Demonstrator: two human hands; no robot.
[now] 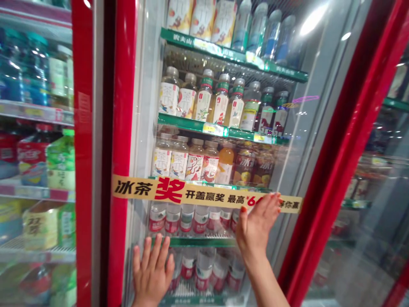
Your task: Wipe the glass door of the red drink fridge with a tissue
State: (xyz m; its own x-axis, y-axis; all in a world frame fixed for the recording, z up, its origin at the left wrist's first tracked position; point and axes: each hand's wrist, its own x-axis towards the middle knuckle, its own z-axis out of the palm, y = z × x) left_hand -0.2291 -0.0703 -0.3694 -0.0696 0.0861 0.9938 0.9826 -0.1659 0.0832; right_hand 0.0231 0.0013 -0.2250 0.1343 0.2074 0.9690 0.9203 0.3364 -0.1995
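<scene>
Head view: left hand (153,273) spread flat on the glass door (123,128) low down, right hand (257,221) spread with fingertips on the yellow banner (179,190), door looks shut, bottles (204,96) all on shelves, none in hand.

The left grip (152,273) lies open and flat on the glass door (306,170) of a red-framed beverage cooler (121,128), at 7 o'clock. The right grip (258,226) rests open at 4 o'clock, fingertips (275,198) on a yellow printed banner (198,194). Bottled tea (204,100) and bottled water (201,268) stand behind the glass.
</scene>
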